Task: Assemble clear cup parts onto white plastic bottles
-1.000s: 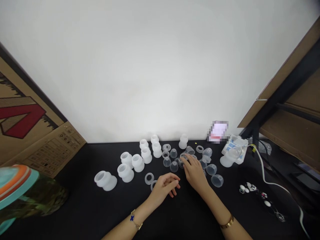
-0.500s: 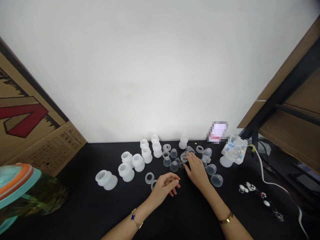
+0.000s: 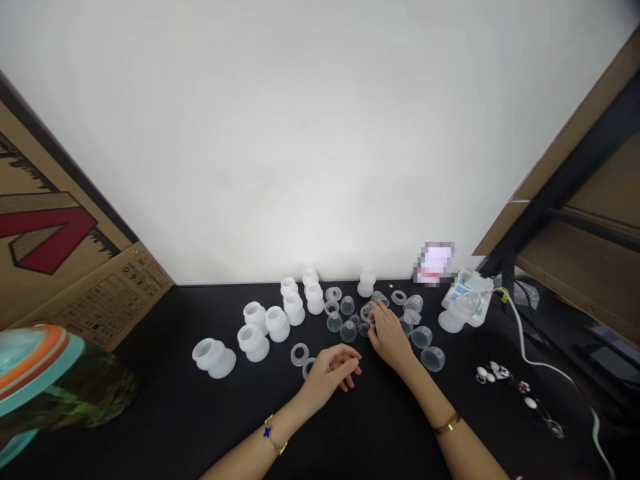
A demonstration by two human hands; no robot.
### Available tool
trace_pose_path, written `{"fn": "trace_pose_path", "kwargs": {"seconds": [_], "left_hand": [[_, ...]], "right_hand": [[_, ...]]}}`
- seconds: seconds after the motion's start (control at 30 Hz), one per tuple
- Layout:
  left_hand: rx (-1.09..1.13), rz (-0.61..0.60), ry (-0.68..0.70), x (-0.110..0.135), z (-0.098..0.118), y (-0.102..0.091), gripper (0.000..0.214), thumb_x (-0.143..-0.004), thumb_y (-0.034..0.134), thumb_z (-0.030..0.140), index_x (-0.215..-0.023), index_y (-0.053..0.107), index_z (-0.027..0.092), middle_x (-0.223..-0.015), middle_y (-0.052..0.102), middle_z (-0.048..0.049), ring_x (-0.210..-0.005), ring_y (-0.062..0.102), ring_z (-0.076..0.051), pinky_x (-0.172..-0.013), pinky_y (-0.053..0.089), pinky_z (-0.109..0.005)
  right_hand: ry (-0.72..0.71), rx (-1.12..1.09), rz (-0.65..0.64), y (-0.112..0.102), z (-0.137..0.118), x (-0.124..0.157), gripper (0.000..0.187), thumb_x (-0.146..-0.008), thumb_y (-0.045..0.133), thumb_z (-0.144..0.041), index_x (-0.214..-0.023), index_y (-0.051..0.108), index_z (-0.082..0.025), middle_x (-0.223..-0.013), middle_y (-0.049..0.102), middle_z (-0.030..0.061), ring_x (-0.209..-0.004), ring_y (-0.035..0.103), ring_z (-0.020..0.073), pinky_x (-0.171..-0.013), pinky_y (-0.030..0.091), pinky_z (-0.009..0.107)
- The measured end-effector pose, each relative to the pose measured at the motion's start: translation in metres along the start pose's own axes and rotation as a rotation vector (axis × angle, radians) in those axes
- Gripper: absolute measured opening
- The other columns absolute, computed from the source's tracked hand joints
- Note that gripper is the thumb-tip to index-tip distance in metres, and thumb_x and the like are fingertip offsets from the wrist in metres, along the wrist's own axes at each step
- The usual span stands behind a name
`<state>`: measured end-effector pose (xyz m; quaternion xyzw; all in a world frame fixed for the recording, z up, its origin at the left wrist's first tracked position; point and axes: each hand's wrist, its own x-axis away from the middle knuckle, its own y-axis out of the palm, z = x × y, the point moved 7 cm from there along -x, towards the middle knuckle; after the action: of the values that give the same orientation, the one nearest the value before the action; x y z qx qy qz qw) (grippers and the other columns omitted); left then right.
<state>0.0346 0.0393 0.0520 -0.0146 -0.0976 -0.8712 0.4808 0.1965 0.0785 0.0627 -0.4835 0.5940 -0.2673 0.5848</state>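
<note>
My left hand (image 3: 330, 373) rests on the black table with its fingers loosely curved and nothing visible in them. Beside it lie two translucent rings (image 3: 300, 355), one partly covered by the hand. My right hand (image 3: 391, 335) reaches among clear plastic parts, fingers extended, fingertips at a clear ring (image 3: 367, 312); whether they grip it is hidden. Clear domed caps (image 3: 349, 331) lie between the hands, and more clear cups (image 3: 433, 359) spread right of my right hand. Several white waisted bottles (image 3: 277, 324) stand to the left, and a single white bottle (image 3: 367, 283) stands near the wall.
A large jar with a teal and orange lid (image 3: 45, 360) is at left, by a cardboard box (image 3: 140, 287). At right are a white bottle with a clear dome (image 3: 456, 313), a power strip (image 3: 475, 283), a white cable (image 3: 530, 357), a beaded strap (image 3: 520, 387) and a blurred-out screen (image 3: 435, 263).
My right hand has shifted slightly left, its fingers drawn a little closer over the clear parts. My left hand stays in place. The view has moved very slightly.
</note>
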Motion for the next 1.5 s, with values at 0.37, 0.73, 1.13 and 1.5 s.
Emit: {"fn": "trace_pose_path", "kwargs": {"seconds": [0.37,0.73,1.13,1.5], "left_hand": [[-0.003,-0.001,0.0,0.0,0.003,0.002,0.037,-0.08,0.069,0.047,-0.094,0.068,0.014,-0.076,0.07,-0.0045,-0.052,0.06,-0.01,-0.046,0.045,-0.019],[-0.017,0.002,0.002,0.001,0.003,0.002,0.037,-0.081,0.069,0.047,-0.095,0.067,0.013,-0.076,0.07,-0.0047,-0.053,0.061,-0.01,-0.046,0.046,-0.018],[-0.019,0.016,0.008,-0.001,0.0,-0.001,0.035,-0.082,0.067,0.047,-0.097,0.067,0.014,-0.077,0.069,-0.0041,-0.053,0.061,-0.011,-0.047,0.046,-0.019],[-0.433,0.341,0.323,0.017,0.035,-0.016,0.048,-0.085,0.061,0.019,-0.131,0.055,0.03,-0.129,0.06,-0.0059,-0.073,0.063,-0.014,-0.061,0.054,-0.026]], "right_hand": [[-0.02,0.14,0.032,0.004,0.007,-0.002,0.045,-0.092,0.046,-0.015,-0.136,0.053,-0.017,-0.151,0.046,0.0167,-0.14,0.04,0.0348,-0.104,0.041,0.051],[-0.028,0.138,0.066,0.008,0.011,-0.004,0.035,-0.1,0.045,-0.03,-0.126,0.059,-0.012,-0.145,0.053,0.0197,-0.136,0.045,0.0372,-0.1,0.046,0.052],[-0.022,-0.18,0.233,-0.032,-0.001,-0.001,0.04,-0.099,0.048,-0.035,-0.135,0.051,-0.018,-0.141,0.056,0.0171,-0.135,0.047,0.0331,-0.104,0.046,0.053],[-0.162,-0.464,0.15,-0.054,-0.045,0.018,0.037,-0.092,0.062,-0.035,-0.128,0.058,-0.024,-0.119,0.07,0.0109,-0.112,0.064,0.0288,-0.096,0.053,0.046]]}}
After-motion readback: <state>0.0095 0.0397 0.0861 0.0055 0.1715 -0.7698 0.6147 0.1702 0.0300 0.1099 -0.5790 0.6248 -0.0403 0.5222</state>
